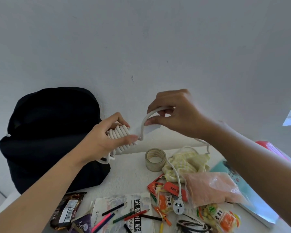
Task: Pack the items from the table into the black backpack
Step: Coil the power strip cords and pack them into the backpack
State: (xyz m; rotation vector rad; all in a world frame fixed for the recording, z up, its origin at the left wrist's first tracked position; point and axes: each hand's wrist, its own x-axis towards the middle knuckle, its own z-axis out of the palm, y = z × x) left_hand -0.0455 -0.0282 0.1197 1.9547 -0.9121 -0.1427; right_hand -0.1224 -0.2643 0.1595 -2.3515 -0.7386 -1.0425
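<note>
A smooth, round-section white rubbery power cable (120,137) is judged to be wound into tight parallel turns so that it packs compactly. The wound part is gripped by the left hand (106,140), thumb laid across its front. At two o'clock from it, the free run is pinched in a raised arch by the right hand (175,115). The flat three-pin plug (178,206) is left on the white table (128,174) at five o'clock. The soft black fabric backpack (49,135) is stood at nine o'clock.

Black, white and pastel clutter
A black fabric backpack (49,132); white coiled cable (120,134); tan cardboard tape roll (155,166); crumpled cloth (188,163) checked pale yellow and white; translucent pink plastic bag (213,189).
</note>
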